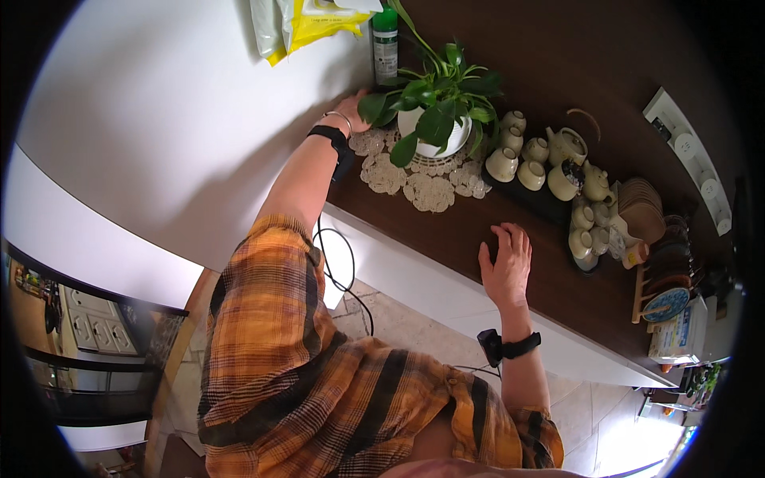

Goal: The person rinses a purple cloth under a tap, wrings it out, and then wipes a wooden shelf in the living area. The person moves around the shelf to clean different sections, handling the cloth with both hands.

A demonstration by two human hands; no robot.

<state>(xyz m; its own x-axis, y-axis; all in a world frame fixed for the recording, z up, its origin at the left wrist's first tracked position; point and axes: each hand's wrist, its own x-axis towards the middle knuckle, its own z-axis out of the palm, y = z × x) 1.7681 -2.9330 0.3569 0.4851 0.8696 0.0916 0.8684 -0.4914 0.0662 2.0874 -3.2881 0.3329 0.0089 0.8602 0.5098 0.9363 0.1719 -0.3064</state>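
Observation:
My left hand [351, 108] reaches to the far end of the dark brown counter, beside a green and white bottle [386, 54] and the leaves of a potted plant [438, 95]. Leaves hide most of its fingers, so what it touches cannot be made out. The plant's white pot [456, 140] stands on a cream crocheted doily [431, 190], whose left edge lies just below my left wrist. Nearer to me, my right hand [508, 267] is at the counter's front part with its fingers apart and nothing in it.
Right of the plant, small cream teapots [566, 146] and several cups [503, 163] crowd the brown counter [446, 227]. Beyond them stand stacked round coasters [641, 209] and a wooden rack with a blue patterned plate [666, 304]. Yellow and white packets [315, 28] are at top left. A black cable [351, 275] hangs beneath the counter.

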